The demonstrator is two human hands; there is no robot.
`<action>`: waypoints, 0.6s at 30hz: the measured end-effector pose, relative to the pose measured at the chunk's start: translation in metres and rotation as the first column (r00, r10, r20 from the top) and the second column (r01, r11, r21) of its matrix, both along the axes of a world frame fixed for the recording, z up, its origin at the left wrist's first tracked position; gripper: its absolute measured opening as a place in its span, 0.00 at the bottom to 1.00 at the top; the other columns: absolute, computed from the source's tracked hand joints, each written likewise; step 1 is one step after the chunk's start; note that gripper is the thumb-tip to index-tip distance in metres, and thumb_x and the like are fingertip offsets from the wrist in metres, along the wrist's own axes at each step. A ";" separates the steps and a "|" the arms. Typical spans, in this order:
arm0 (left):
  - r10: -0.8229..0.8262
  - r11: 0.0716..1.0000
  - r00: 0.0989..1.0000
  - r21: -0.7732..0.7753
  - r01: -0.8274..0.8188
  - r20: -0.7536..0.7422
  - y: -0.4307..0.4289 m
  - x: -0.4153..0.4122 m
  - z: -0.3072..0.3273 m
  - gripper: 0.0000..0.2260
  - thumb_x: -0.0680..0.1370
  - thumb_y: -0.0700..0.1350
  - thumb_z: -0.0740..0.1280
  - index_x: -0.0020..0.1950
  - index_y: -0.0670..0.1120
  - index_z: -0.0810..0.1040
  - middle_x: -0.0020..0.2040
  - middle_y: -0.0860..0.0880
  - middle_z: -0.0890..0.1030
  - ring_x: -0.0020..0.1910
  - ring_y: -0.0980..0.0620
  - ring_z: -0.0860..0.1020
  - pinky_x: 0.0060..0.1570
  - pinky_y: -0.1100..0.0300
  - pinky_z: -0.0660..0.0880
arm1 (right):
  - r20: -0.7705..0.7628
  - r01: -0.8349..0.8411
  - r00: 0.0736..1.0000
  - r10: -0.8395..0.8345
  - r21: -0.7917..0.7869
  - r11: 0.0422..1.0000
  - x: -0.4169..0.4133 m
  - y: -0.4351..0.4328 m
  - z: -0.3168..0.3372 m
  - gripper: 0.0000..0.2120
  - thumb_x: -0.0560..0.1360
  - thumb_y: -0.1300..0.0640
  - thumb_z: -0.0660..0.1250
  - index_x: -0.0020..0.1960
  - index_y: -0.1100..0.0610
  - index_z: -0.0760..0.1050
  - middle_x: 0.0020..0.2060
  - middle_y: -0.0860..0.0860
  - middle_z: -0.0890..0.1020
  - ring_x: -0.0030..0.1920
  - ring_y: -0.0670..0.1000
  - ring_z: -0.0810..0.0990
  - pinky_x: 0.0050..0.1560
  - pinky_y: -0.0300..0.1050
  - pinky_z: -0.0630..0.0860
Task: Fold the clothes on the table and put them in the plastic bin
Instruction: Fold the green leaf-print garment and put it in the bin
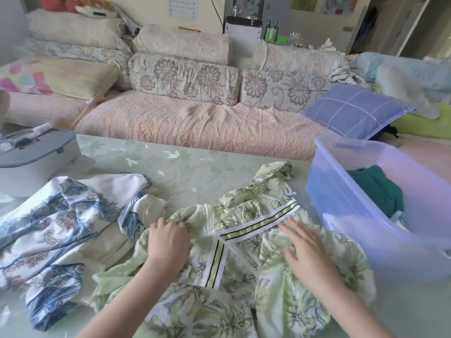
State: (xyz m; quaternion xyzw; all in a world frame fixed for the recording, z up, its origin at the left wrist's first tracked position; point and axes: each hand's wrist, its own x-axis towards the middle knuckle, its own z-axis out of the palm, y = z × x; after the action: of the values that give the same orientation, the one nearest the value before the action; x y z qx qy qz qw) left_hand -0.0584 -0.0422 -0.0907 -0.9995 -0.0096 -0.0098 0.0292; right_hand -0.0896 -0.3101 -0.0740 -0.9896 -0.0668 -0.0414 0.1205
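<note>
A green leaf-print garment point(244, 276) with white and lime striped bands lies crumpled on the table point(190, 167) in front of me. My left hand point(168, 242) grips a bunch of its fabric near the upper left. My right hand point(305, 250) lies flat on the cloth with straight fingers, just below the striped band. A white garment with blue print point(61, 228) lies rumpled to the left. The translucent plastic bin point(353, 215) stands at the right with a dark green folded item point(375, 189) inside.
A grey and white case point(34, 154) sits at the table's back left. Behind the table runs a sofa point(195, 128) with floral cushions and a purple checked pillow point(353, 111). The table's far middle shows bare green floral cloth.
</note>
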 end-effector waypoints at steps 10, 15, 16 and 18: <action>-0.215 0.971 0.894 -0.185 0.152 -0.393 -0.015 0.030 -0.039 0.34 0.75 0.70 0.46 0.77 0.59 0.42 0.76 0.58 0.37 0.77 0.49 0.47 0.68 0.44 0.61 | -0.553 -0.153 0.829 0.087 -0.075 0.985 -0.034 0.009 -0.055 0.39 0.57 0.25 0.38 0.65 0.28 0.28 0.69 0.38 0.26 0.75 0.59 0.37 0.72 0.67 0.46; 0.154 0.972 0.931 0.218 -0.083 -0.331 -0.013 0.012 -0.021 0.37 0.75 0.70 0.47 0.70 0.45 0.69 0.63 0.48 0.76 0.56 0.51 0.77 0.46 0.61 0.70 | -0.506 0.075 0.853 -0.129 -0.126 0.989 -0.018 -0.015 -0.054 0.38 0.78 0.38 0.53 0.74 0.43 0.28 0.75 0.45 0.37 0.76 0.63 0.44 0.73 0.58 0.58; 0.087 0.950 0.940 0.313 0.022 -0.330 -0.015 0.008 -0.021 0.27 0.79 0.65 0.48 0.68 0.50 0.72 0.58 0.49 0.79 0.53 0.52 0.78 0.46 0.62 0.70 | -0.505 0.087 0.853 -0.131 -0.110 0.990 -0.011 -0.014 -0.055 0.37 0.79 0.41 0.53 0.74 0.43 0.29 0.75 0.46 0.37 0.76 0.63 0.43 0.73 0.58 0.58; -0.002 0.907 0.919 0.386 0.167 -0.395 -0.016 -0.002 -0.023 0.19 0.83 0.54 0.48 0.71 0.58 0.67 0.57 0.49 0.79 0.53 0.49 0.78 0.51 0.59 0.73 | -0.504 0.082 0.858 -0.100 -0.058 0.995 0.010 -0.007 -0.057 0.35 0.80 0.45 0.54 0.75 0.42 0.31 0.76 0.46 0.37 0.75 0.64 0.40 0.73 0.60 0.52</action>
State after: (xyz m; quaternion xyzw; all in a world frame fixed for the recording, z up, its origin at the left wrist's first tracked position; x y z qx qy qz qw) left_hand -0.0599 -0.0586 -0.1141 -0.9523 0.0427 0.1837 0.2399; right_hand -0.0799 -0.3169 -0.1312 -0.9697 0.0133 0.2153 0.1148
